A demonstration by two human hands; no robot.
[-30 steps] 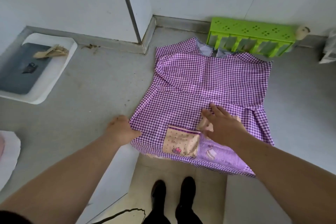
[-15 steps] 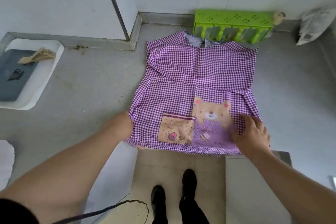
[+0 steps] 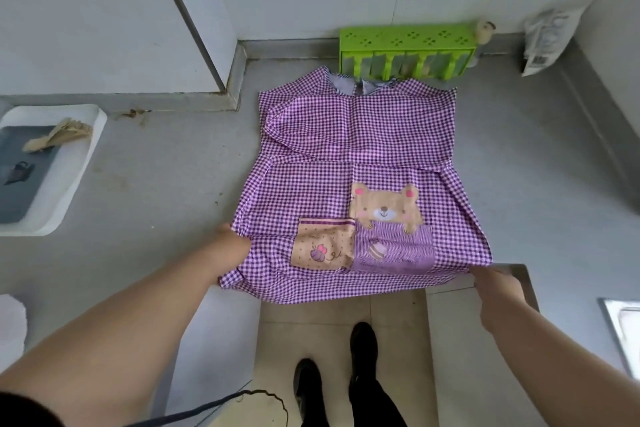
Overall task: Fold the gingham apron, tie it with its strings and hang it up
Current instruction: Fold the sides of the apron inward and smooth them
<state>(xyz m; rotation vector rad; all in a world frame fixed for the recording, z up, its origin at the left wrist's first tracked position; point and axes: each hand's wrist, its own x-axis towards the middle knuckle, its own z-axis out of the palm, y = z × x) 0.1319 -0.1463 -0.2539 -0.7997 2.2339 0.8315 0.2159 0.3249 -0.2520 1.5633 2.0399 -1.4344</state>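
- Gingham apron (image 3: 353,152): lies spread flat on the grey counter (image 3: 166,191), bear patch facing up, hem hanging over the counter's near edge between my two hands.
- My left hand (image 3: 232,243): fingers curled, gripping the apron's left hem corner; the fingertips are hidden under the cloth.
- My right hand (image 3: 496,286): pinches the right hem corner, fingers tucked beneath the fabric.
- Green rack (image 3: 407,54): beyond my fingers, touching the apron's collar.
- White tray (image 3: 74,184): well to the left of my left hand.
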